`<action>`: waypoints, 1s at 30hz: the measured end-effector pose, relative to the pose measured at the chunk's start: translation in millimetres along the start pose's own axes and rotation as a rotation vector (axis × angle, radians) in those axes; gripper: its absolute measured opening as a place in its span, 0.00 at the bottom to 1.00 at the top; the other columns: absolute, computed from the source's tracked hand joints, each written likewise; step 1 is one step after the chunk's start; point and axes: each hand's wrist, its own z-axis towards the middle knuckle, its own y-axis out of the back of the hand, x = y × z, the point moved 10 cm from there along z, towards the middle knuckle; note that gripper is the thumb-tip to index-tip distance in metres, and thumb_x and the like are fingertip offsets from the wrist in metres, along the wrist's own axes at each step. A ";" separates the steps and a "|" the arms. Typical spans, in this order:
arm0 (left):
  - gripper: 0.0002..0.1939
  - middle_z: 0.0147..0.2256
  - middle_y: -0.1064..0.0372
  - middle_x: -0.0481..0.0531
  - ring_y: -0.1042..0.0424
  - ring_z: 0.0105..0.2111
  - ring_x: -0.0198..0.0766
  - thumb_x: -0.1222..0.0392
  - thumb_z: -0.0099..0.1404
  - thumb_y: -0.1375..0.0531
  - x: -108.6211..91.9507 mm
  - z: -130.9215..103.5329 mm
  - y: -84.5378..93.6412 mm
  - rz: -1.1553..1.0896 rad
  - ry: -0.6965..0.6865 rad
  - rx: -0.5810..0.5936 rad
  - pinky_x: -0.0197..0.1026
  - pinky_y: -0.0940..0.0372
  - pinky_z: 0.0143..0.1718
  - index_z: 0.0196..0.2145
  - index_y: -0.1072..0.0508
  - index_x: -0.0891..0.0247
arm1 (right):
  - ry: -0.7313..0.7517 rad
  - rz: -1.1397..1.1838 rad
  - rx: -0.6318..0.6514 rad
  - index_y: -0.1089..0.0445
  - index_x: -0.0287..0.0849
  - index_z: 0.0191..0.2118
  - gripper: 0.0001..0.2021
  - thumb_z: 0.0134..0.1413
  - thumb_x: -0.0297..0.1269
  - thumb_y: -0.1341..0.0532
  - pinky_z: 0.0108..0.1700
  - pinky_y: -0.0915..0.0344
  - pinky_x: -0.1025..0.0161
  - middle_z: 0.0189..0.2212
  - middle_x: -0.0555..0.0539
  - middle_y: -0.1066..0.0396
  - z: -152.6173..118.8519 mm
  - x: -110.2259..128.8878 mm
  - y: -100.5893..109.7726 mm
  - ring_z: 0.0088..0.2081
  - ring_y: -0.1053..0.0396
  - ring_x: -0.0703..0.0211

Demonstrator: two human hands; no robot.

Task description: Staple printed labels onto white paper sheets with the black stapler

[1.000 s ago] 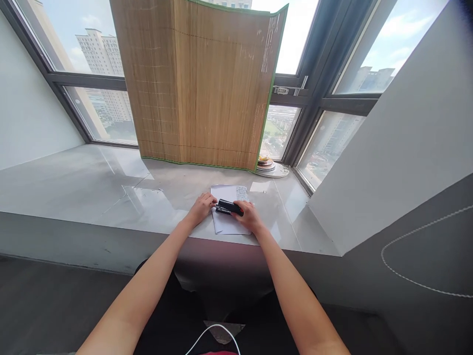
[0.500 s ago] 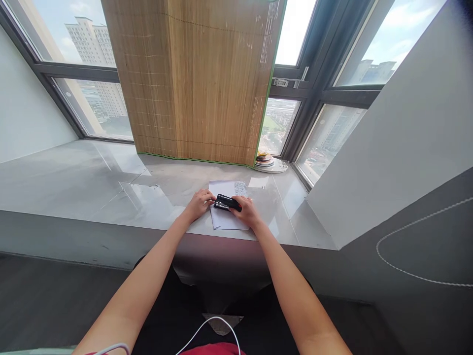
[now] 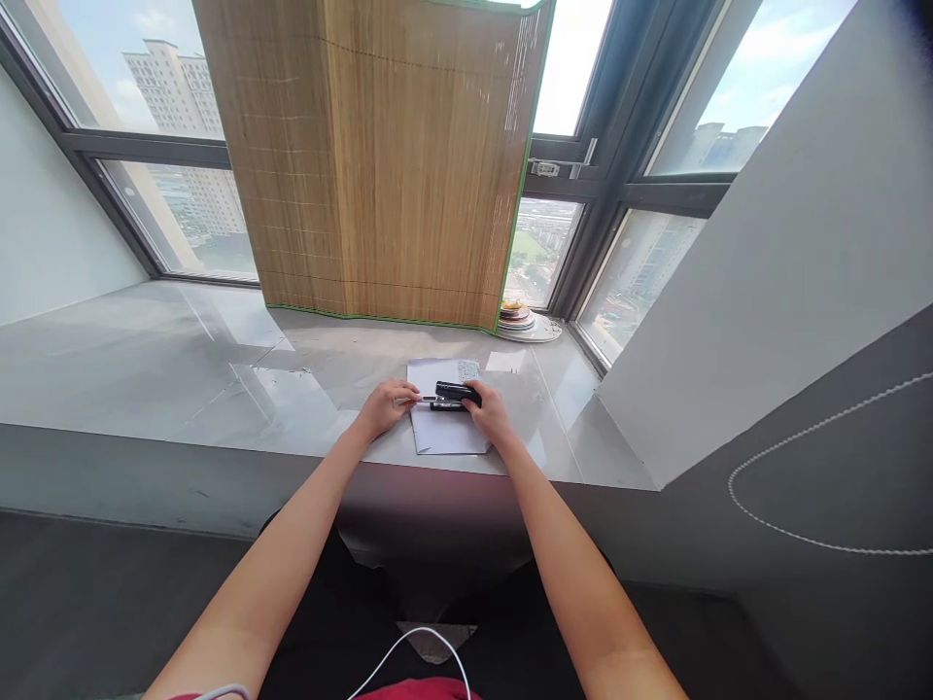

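Observation:
A black stapler is in my right hand, which is wrapped around its right end. Its black top arm is parted from its base, and a silver part shows between them. My left hand pinches a thin, pale strip that reaches to the stapler's left end; whether it is a row of staples or part of the stapler I cannot tell. Beneath the stapler, white paper sheets lie on the sill, with a printed patch at their upper right corner.
The pale tiled window sill ends in a front edge close to my body. A bamboo mat leans against the window. Stacked plates stand at the back right, and a white cord hangs at the right.
The stapler has turned from slanted to nearly level and sits slightly further right. My left fingers are further from it, and the pale strip now shows between them. The view has shifted a little.

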 end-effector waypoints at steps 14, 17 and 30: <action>0.22 0.45 0.24 0.51 0.25 0.44 0.41 0.65 0.68 0.36 -5.7 -2.8 18.1 -0.052 0.055 -0.134 0.50 0.31 0.54 0.58 0.33 0.55 | 0.051 0.096 0.024 0.26 0.44 0.48 0.15 0.55 0.36 0.39 0.56 0.31 0.51 0.47 0.44 0.23 -3.4 17.9 4.7 0.48 0.26 0.48; 0.25 0.45 0.25 0.51 0.26 0.43 0.42 0.62 0.65 0.31 -9.8 -1.9 13.8 -0.030 0.008 -0.105 0.50 0.32 0.53 0.56 0.34 0.55 | 0.103 0.112 0.085 0.25 0.45 0.48 0.14 0.55 0.36 0.38 0.56 0.32 0.50 0.46 0.44 0.23 -5.5 23.6 -3.5 0.49 0.27 0.48; 0.23 0.41 0.28 0.48 0.28 0.37 0.39 0.65 0.64 0.33 -18.8 -1.5 4.3 0.058 0.019 -0.013 0.47 0.36 0.50 0.54 0.34 0.57 | 0.227 0.079 0.191 0.27 0.44 0.49 0.13 0.59 0.39 0.37 0.47 0.32 0.56 0.41 0.45 0.28 -13.7 44.7 -15.6 0.43 0.30 0.51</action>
